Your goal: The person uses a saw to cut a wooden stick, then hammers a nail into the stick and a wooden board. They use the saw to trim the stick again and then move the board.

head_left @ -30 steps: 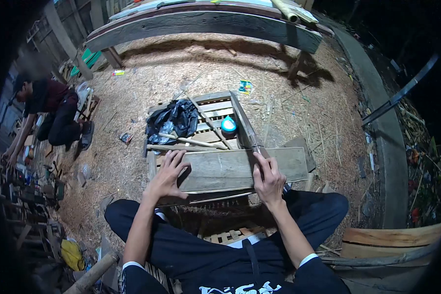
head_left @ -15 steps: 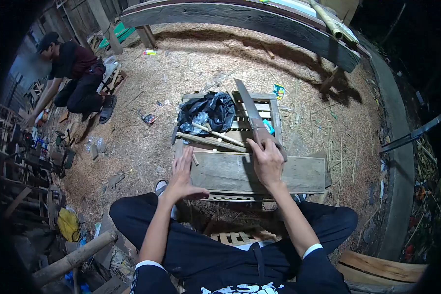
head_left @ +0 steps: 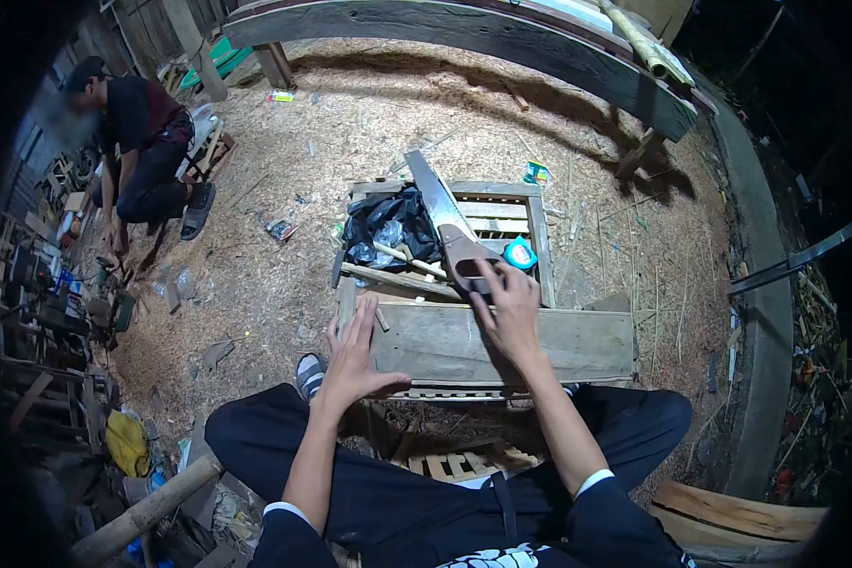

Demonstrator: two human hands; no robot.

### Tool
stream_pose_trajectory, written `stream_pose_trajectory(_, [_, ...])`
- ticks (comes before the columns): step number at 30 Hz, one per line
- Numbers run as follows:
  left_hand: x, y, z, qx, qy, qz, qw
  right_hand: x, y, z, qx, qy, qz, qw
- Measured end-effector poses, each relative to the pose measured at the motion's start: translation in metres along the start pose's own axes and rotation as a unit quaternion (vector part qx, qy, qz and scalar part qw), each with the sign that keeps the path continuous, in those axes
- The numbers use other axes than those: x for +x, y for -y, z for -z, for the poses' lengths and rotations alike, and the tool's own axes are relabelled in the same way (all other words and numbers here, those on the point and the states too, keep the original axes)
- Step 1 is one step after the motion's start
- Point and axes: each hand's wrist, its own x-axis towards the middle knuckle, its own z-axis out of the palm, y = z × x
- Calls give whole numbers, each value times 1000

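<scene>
Head view: a handsaw (head_left: pixel 445 225) is gripped at its handle by the right hand (head_left: pixel 504 317), its blade running toward eleven o'clock over the crate (head_left: pixel 540 237). The left hand (head_left: pixel 355 355) lies flat and unclenched on the plank (head_left: pixel 540 343), at eight o'clock from the saw.

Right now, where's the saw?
Head view, centre: the saw lies on the wooden crate beside the black bag, handle under the right hand.
</scene>
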Motion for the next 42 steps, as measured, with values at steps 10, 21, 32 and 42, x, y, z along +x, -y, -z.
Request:
stream_pose_trajectory(10, [-2, -2, -1, 46, 45, -12, 998, -39, -27, 28, 64, 85, -51, 993])
stream_pose_trajectory(21, [9, -10, 22, -23, -106, -58, 992, -18, 2, 85, 84, 166, -100, 977])
stream_pose_trajectory(32, [37, -118, -26, -171, -187, 88, 963, -17, 54, 56, 202, 7, -341, 918])
stream_pose_trajectory(42, [73, -120, -5, 28, -17, 8, 999, -70, 45, 16, 438, 80, -372, 815])
